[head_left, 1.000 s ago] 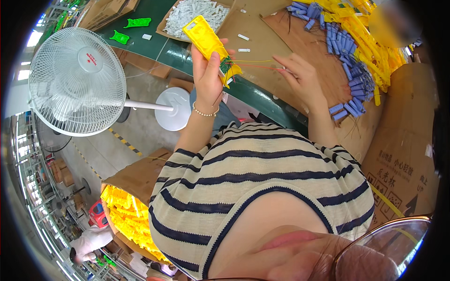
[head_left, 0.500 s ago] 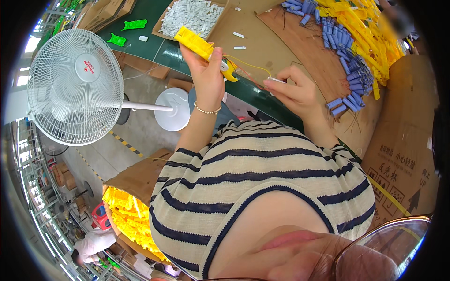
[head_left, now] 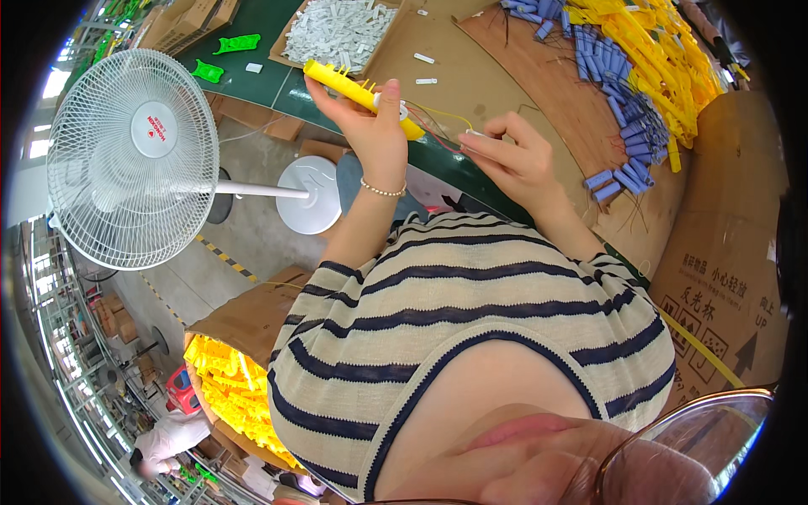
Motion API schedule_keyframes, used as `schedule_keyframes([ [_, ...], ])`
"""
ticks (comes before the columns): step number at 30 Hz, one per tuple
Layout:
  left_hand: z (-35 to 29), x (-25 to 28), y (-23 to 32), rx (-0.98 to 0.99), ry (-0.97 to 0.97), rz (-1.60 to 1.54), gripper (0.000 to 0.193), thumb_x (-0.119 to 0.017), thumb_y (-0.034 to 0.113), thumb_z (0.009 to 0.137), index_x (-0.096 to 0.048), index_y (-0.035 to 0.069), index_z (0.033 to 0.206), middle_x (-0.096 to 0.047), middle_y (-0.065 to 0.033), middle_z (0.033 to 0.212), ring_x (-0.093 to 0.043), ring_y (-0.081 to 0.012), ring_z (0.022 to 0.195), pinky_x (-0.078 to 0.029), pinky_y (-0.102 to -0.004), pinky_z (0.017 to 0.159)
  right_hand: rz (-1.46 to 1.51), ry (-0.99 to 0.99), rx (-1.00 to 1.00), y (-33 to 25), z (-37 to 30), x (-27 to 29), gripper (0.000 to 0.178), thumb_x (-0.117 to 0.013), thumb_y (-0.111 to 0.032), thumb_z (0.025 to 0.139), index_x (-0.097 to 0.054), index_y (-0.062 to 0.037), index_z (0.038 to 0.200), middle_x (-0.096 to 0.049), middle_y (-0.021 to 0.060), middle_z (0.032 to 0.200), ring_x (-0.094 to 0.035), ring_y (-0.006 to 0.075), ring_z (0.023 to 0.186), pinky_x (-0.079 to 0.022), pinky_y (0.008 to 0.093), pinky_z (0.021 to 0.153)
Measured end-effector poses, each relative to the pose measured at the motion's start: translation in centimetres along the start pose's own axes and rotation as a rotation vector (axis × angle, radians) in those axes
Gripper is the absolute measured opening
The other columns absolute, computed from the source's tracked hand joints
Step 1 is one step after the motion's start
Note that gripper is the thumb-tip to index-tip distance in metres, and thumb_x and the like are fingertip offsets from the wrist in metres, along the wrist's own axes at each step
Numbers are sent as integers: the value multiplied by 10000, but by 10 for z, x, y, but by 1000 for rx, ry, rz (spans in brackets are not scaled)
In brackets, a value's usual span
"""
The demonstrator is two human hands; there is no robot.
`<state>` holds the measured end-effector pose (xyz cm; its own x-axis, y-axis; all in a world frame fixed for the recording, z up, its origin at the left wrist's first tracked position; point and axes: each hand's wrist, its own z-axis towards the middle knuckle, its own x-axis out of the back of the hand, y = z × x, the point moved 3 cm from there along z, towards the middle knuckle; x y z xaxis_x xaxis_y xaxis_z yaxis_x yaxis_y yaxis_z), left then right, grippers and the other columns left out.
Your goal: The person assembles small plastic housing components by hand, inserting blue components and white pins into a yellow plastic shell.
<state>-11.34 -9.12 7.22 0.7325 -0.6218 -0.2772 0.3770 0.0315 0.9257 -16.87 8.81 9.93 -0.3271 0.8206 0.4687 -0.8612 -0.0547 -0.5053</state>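
Head view, looking down over a striped top: a long yellow plastic part point(head_left: 358, 91) is held up over the near edge of the bench point(head_left: 471, 76), gripped near its right end by the left hand point(head_left: 370, 126), whose fingers are wrapped round it with the thumb raised along its side. Half a second ago the same part stood more steeply in that hand; it now lies closer to level, its free end pointing left toward the fan. Thin yellow and red wires point(head_left: 442, 126) trail from the part's right end to the right hand point(head_left: 513, 156), which pinches a small pale connector point(head_left: 473, 135) between thumb and forefinger, the other fingers loosely curled. A second ago that hand lay flat on the cardboard beyond the part; it has since lifted and drawn in beside it, so the two hands now work close together on the wire end, which looks like a fitting or wiring step under way.

Beyond the yellow part lies a shallow tray of small white pieces point(head_left: 337, 29), and to the part's right a row of blue cylinders point(head_left: 627, 126) borders a heap of more yellow parts point(head_left: 665, 59). Left of the part a white pedestal fan point(head_left: 130, 156) stands on the floor, and below that fan a box of yellow parts point(head_left: 236, 387) is visible
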Motion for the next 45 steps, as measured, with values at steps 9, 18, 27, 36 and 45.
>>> schedule_keyframes([
  [9, -5, -5, -19, 55, -495, 93, 712, -559, 45, 862, -140, 62, 1438, -458, -113, 1221, -512, -158, 998, -425, -278, 873, 359, 91, -329, 16, 9, 21, 168, -719, 35, 696, -683, -15, 852, -592, 60, 789, -572, 148, 696, -436, 240, 591],
  [18, -36, -9, -37, 464, -681, -180, 561, -390, 48, 843, -238, 50, 1384, -512, -125, 1154, -545, -157, 944, -458, -289, 832, 1126, 23, -759, 27, 14, 2, 300, -540, -53, 878, -471, 10, 1163, -622, 124, 819, -567, 151, 743, -442, 261, 677],
  [27, -42, -11, -38, 322, -722, -64, 483, -409, 63, 830, -330, 4, 1303, -548, -124, 1076, -584, -174, 889, -475, -294, 785, 1155, -91, -1051, 49, 2, -20, 174, -584, -110, 890, -440, -50, 966, -627, 113, 697, -548, 107, 519, -368, 194, 444],
  [36, -41, -10, -29, 53, -841, 323, 423, -431, 57, 851, -375, -6, 1265, -570, -82, 933, -567, -134, 768, -475, -264, 715, 910, -181, -954, 47, 8, -7, 224, -652, -114, 835, -517, -36, 996, -633, 116, 767, -550, 116, 543, -439, 217, 523],
  [45, -43, -6, -31, 279, -945, 133, 372, -384, 253, 932, -455, -22, 1172, -593, -103, 941, -559, -136, 753, -473, -273, 710, 98, -110, -311, 54, 21, 6, 321, -693, -73, 756, -631, 21, 1057, -656, 114, 992, -622, 101, 829, -477, 216, 656],
])
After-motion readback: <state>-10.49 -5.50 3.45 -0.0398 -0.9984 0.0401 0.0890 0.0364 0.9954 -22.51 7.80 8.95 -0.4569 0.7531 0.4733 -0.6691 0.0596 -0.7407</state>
